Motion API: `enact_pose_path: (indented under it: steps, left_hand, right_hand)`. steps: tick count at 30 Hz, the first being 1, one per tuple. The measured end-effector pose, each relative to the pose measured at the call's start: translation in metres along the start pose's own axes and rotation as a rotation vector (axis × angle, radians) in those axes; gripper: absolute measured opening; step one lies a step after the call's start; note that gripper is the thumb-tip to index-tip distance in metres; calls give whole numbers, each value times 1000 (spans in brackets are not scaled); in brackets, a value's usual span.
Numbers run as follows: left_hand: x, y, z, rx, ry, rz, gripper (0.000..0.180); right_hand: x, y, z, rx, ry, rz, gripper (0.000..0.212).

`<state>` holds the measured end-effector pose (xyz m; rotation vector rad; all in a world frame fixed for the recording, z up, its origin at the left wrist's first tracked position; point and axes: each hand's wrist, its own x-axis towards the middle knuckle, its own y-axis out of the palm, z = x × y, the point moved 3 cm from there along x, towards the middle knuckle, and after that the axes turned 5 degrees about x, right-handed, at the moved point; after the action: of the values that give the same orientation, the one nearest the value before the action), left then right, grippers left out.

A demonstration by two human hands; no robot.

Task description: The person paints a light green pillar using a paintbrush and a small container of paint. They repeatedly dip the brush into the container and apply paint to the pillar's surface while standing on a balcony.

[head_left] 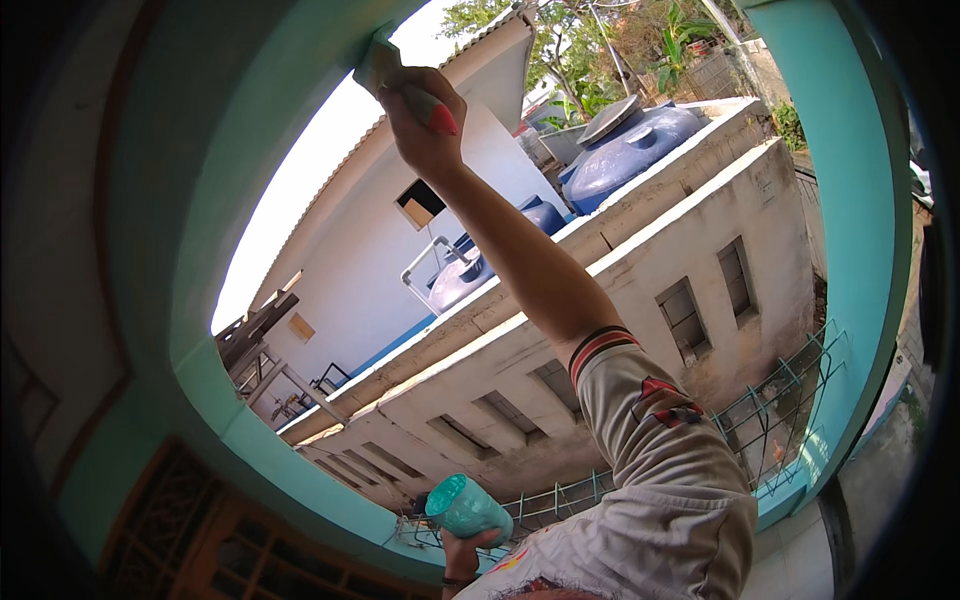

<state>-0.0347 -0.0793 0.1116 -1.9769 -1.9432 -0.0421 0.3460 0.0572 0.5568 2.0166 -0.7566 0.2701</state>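
Note:
Raised high toward the upper left, my right hand [428,125] is closed around a paintbrush [380,62]. The red end of its handle sticks out of my fist, and its bristle end meets the underside of the teal-painted beam [225,170]. Low in the view, my left hand [468,552] grips a teal cup [478,512] from below. The cup is tilted, and its inside is coated with wet-looking teal paint; how full it is I cannot tell. A dark band circles my left wrist.
A teal post [860,200] stands at right, with a green wire railing [775,420] beside it. Beyond the opening are a weathered wall [640,270] with slots, blue water tanks [630,155] and a white building [350,270]. A wooden lattice door or window [230,540] is at lower left.

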Motion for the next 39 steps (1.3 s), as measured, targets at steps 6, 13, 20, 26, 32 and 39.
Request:
enact_pose_path:
  steps: [6, 13, 20, 26, 32, 39]
  left_hand:
    - [-31, -18, 3, -19, -117, -136, 61]
    - [-36, -29, 25, -121, -131, -112, 54]
    - [-33, -22, 29, -133, -51, -104, 63]
    - [-3, -5, 41, -199, -29, -33, 66]
    - [13, 1, 22, -180, 51, -47, 67]
    - [38, -8, 9, -199, 67, -44, 67]
  right_hand:
    - [78, -43, 3, -147, -251, -341, 13]
    - [-6, 28, 9, -368, -231, 59, 12]
    - [-119, -42, 44, -114, 403, 66, 14]
    - [-227, -177, 117, -397, 954, -131, 19]
    - [-254, -214, 169, -405, 1139, -364, 23]
    - [-237, -196, 179, -368, 1144, -313, 22]
